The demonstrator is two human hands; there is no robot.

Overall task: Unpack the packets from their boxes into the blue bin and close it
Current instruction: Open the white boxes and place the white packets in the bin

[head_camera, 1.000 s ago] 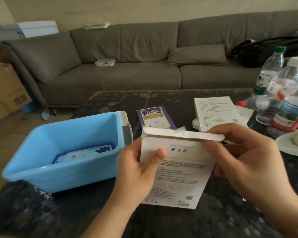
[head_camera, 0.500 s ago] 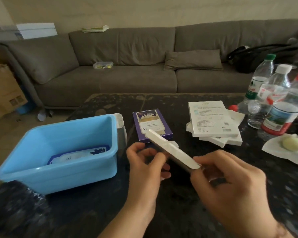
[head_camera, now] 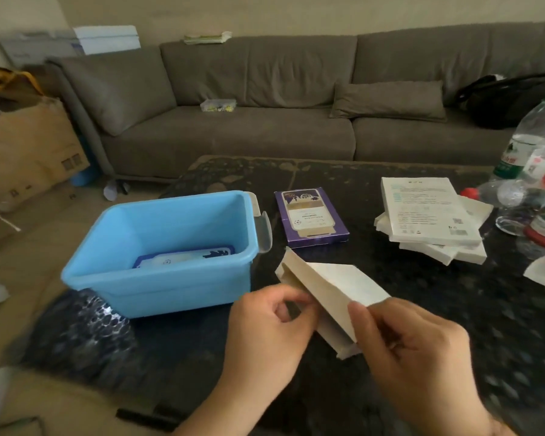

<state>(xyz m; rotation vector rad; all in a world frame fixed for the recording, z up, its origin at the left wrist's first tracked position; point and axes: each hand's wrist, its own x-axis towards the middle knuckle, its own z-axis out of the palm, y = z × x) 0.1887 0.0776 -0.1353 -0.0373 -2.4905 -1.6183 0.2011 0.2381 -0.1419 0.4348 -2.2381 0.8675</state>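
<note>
Now both hands hold the flat white cardboard box (head_camera: 331, 297) above the dark patterned table (head_camera: 453, 309), just beside the light blue plastic bin (head_camera: 158, 278). The right hand (head_camera: 419, 357) grips its lower end, and the left hand (head_camera: 265, 328) pinches at the open side (its flap stands up). To do this step well, I would keep the box tilted toward the bin, where one blue-edged packet (head_camera: 183, 258) already lies, and pull the contents out slowly so nothing tears.

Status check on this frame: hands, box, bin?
Both hands, left and right, grip white box, tilted, open end toward blue bin. Bin open, packet inside. Nothing blocking.
</note>
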